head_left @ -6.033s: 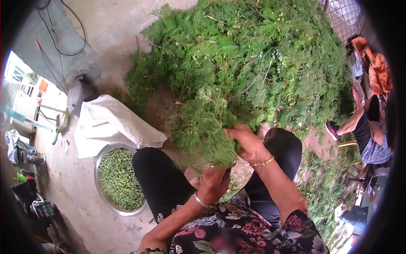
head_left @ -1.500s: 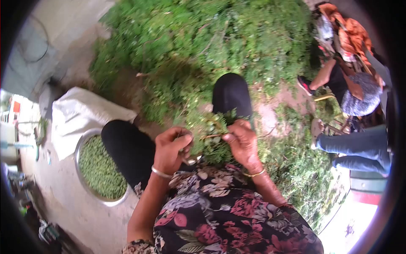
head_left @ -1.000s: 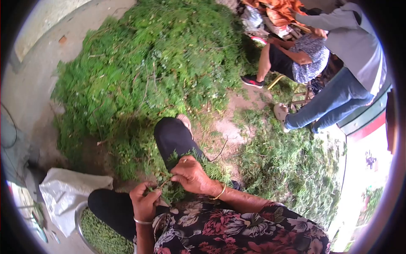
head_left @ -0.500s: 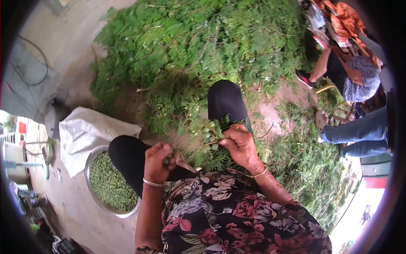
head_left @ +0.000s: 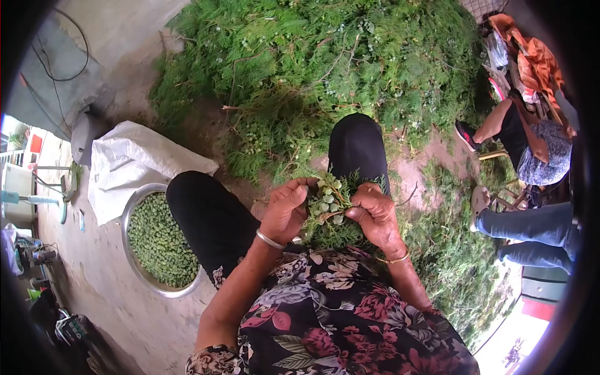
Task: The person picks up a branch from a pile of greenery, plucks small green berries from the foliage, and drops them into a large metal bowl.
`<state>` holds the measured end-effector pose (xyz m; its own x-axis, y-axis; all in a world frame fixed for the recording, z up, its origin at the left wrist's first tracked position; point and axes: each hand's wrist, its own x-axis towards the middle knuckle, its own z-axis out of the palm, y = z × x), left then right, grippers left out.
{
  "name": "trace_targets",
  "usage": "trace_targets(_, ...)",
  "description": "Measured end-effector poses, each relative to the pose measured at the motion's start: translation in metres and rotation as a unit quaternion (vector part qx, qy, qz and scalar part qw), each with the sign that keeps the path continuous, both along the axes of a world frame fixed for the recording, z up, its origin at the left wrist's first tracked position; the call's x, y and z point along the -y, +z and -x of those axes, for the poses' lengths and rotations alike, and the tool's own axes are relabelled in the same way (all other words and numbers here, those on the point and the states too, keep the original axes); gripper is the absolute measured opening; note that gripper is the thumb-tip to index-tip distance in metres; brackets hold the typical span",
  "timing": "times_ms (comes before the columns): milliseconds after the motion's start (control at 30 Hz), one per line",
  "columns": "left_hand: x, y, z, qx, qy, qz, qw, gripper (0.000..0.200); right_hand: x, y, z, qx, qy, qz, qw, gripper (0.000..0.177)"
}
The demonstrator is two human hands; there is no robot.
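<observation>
My right hand (head_left: 375,217) pinches a leafy evergreen sprig (head_left: 353,187) that bears a cluster of pale green cones (head_left: 326,201). From the other side my left hand (head_left: 286,211) meets the cluster, its fingers curled at the cones and partly hidden; something dark shows in its palm. Beside my left knee stands a round metal basin (head_left: 172,292) filled with loose green cones (head_left: 159,240). The sprig is held above my lap, between my knees.
A large heap of cut evergreen branches (head_left: 300,81) lies ahead, with more greenery (head_left: 447,244) at right. A white sack (head_left: 134,156) rests behind the basin. Two other people's legs show at right, one in jeans (head_left: 525,219). Orange cloth (head_left: 531,50) lies beyond.
My left hand, closed around cones near my left knee before, has moved right to the sprig. The right hand still grips the sprig. The view has shifted slightly.
</observation>
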<state>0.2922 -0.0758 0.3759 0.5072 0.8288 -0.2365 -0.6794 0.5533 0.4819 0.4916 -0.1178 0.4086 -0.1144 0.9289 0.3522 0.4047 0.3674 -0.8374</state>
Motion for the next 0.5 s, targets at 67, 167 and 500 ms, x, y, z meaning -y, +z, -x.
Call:
trace_targets(67, -0.003, 0.006, 0.001, 0.015, -0.001, -0.031, 0.999, 0.040, -0.001, 0.002, 0.000, 0.011, 0.001, 0.004, 1.000, 0.024)
trace_targets(167, -0.007, -0.001, -0.002, -0.032, 0.014, -0.072, 0.997, 0.046, -0.002, 0.001, 0.000, 0.026, 0.004, 0.013, 1.000, 0.024)
trace_targets(500, -0.001, 0.030, -0.016, -0.251, 0.033, -0.128, 0.959, 0.052, -0.003, 0.004, 0.005, 0.081, 0.011, 0.002, 0.997, 0.021)
